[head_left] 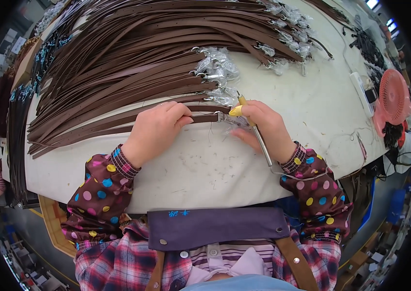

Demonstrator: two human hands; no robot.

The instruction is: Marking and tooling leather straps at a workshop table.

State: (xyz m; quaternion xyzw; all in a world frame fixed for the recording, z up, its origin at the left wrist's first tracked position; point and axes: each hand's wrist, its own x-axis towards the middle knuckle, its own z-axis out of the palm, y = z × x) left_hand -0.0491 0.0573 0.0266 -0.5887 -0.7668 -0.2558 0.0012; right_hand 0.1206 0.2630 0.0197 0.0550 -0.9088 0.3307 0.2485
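My left hand [153, 128] is closed over a brown strap [204, 118] near the table's front, its thumb and fingertips pinching it close to the end. Clear plastic wraps the metal fitting [220, 116] there, and a loose thread hangs below. In my right hand [269, 127] is a pen-shaped electric tool [263, 146] with a metal shaft, a brass-coloured collar and a thin cord. Its narrow tip points up and away, apart from the strap. Yellow wrapping shows on a finger of my right hand. The right thumb is beside the plastic.
Many brown straps [132, 46] lie in a wide pile across the table [181, 169], their plastic-wrapped buckles [217, 68] toward the right. A pink fan [393, 97] and a white power strip [362, 94] stand at the right edge. Dark straps with blue ties [18, 140] hang at left.
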